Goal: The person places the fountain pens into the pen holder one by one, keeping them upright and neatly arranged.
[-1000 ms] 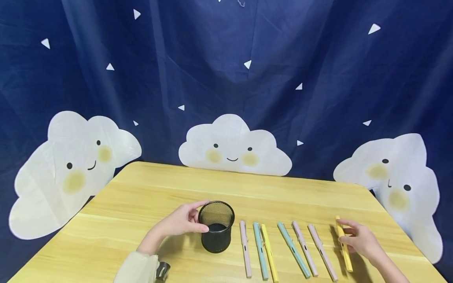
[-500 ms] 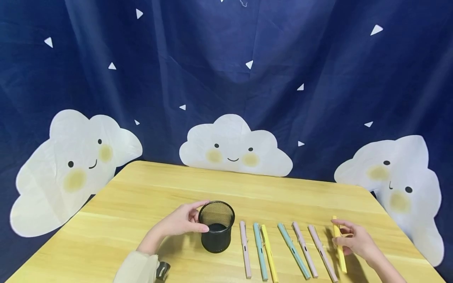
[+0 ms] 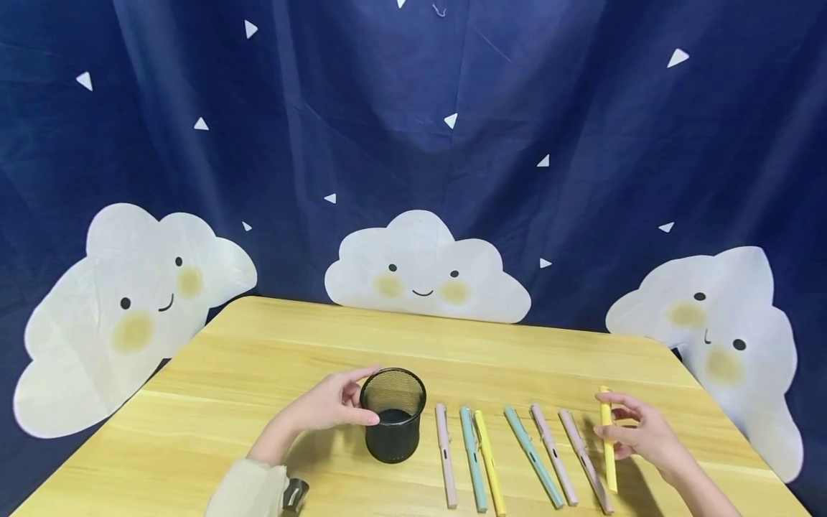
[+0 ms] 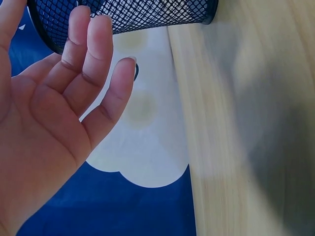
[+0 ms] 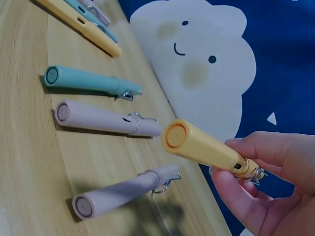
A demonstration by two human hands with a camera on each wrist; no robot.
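Observation:
My left hand (image 3: 329,402) holds a black mesh pen holder (image 3: 393,441) by its left side, thumb at the near rim and index finger at the far rim. The holder stands upright with nothing in it. In the left wrist view its mesh wall (image 4: 157,14) lies beyond the other, loosely bent fingers. Over on the right, my right hand (image 3: 649,434) pinches a yellow pen (image 3: 609,463) between thumb and fingers. The right wrist view shows that pen (image 5: 206,147) raised above the table, plain end toward the camera, metal clip by the fingers.
Between the hands several capped pens lie in a row on the wooden table (image 3: 310,345): a mauve pen (image 3: 446,459), a teal pen (image 3: 474,459), another yellow pen (image 3: 489,467), a second teal pen (image 3: 533,458) and two mauve pens (image 3: 554,458). A blue cloud-print curtain (image 3: 413,108) hangs behind.
My right hand has lifted the yellow pen and carried it left, close to the rightmost mauve pen. The left hand and the pen holder have stayed in place.

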